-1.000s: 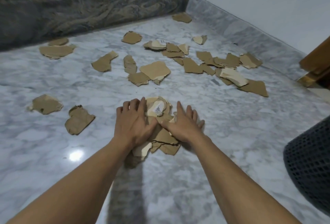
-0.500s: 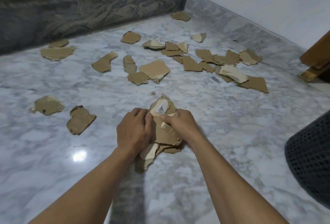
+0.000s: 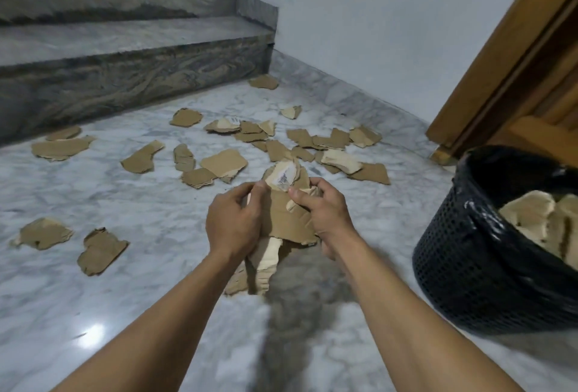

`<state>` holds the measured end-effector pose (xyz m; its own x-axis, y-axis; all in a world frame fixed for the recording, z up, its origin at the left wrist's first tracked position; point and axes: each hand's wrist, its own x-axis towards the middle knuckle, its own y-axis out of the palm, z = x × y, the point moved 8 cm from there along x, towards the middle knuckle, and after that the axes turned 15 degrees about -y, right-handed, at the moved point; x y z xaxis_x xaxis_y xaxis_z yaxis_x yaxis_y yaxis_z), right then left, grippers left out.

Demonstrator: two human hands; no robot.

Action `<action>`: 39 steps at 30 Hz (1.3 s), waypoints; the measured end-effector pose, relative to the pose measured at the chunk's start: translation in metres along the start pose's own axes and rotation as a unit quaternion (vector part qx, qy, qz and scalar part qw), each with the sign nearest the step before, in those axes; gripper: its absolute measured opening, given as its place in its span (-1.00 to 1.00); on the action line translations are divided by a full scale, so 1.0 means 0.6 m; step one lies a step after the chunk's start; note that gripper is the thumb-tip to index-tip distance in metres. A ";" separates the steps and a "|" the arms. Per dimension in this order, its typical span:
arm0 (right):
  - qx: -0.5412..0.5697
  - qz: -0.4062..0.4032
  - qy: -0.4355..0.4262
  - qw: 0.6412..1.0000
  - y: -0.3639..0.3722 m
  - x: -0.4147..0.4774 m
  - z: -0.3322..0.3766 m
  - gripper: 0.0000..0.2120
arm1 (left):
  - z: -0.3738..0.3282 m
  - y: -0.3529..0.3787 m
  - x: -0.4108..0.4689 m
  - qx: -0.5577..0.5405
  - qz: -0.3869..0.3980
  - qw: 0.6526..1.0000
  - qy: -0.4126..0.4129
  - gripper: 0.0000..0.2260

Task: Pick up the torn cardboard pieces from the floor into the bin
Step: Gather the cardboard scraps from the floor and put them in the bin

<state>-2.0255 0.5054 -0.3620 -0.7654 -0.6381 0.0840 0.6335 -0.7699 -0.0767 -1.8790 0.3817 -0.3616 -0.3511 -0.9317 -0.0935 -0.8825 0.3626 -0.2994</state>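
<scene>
Head view (worn, close) looks down at floor (image 3: 131,200).

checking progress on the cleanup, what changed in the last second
The left hand and right hand, flat on the bundle of cardboard a second ago, curled round it and lifted it off the floor. The scattered pieces lie where they were; the bin stays at the right.

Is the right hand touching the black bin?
Apart. The head view shows bare floor between the right hand, which grips the cardboard bundle, and the bin.
</scene>
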 end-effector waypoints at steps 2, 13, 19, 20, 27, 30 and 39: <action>0.001 -0.015 -0.038 0.999 -0.043 0.016 0.082 -0.73 | -0.075 0.024 -0.006 -0.046 0.023 0.998 0.020 -0.60; -0.120 -0.136 -0.168 0.969 -0.434 0.005 0.402 -0.63 | -0.449 0.259 -0.181 -0.153 0.188 0.961 0.131 -0.58; -0.084 -0.239 -0.127 0.959 -0.621 -0.076 0.363 -0.50 | -0.507 0.409 -0.292 -0.067 0.225 0.945 0.227 -0.53; -0.087 -0.257 -0.119 0.955 -0.646 -0.088 0.353 -0.51 | -0.509 0.435 -0.307 -0.054 0.233 0.941 0.240 -0.53; -0.159 -0.305 -0.033 0.939 -0.735 -0.116 0.263 -0.55 | -0.457 0.556 -0.336 0.153 0.253 0.917 0.269 -0.55; -0.223 -0.271 -0.020 0.936 -0.721 -0.104 0.263 -0.53 | -0.448 0.529 -0.318 0.168 0.222 0.916 0.291 -0.65; -0.390 -0.081 -0.129 0.908 -0.434 0.006 0.300 -0.45 | -0.302 0.267 -0.149 0.079 0.119 0.969 0.203 -0.69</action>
<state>-2.1727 0.7026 -0.1630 -0.7251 -0.5747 0.3794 0.1656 -0.6803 -0.7140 -2.0456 0.5273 -0.2291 -0.6605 -0.7254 0.1935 -0.7141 0.5274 -0.4604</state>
